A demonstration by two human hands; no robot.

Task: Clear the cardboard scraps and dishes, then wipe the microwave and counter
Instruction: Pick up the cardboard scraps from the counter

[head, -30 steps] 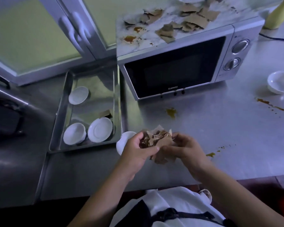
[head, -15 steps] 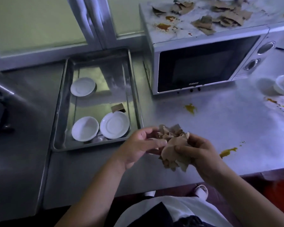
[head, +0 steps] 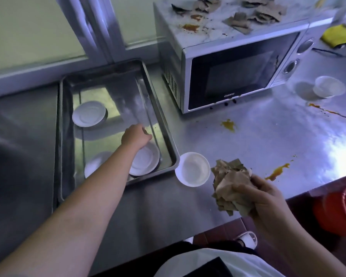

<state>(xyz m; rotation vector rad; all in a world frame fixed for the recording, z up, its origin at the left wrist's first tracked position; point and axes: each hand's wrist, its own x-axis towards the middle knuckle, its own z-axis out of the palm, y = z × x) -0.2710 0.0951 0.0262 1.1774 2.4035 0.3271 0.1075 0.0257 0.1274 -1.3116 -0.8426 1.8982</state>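
One wad of cardboard scraps, my right hand clenched round it.
My left hand in tray, grip unseen; loose wad may shed pieces onto counter.

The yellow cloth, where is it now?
In the head view, the yellow cloth lies at the upper right, just right of the microwave, beyond its dials.

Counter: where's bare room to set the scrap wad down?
Bare steel in front of the microwave, between the yellow blob and the orange smear; also the strip between tray and counter edge. Crowded: microwave top, littered with scraps, and the tray's near end, with saucers and the left hand.
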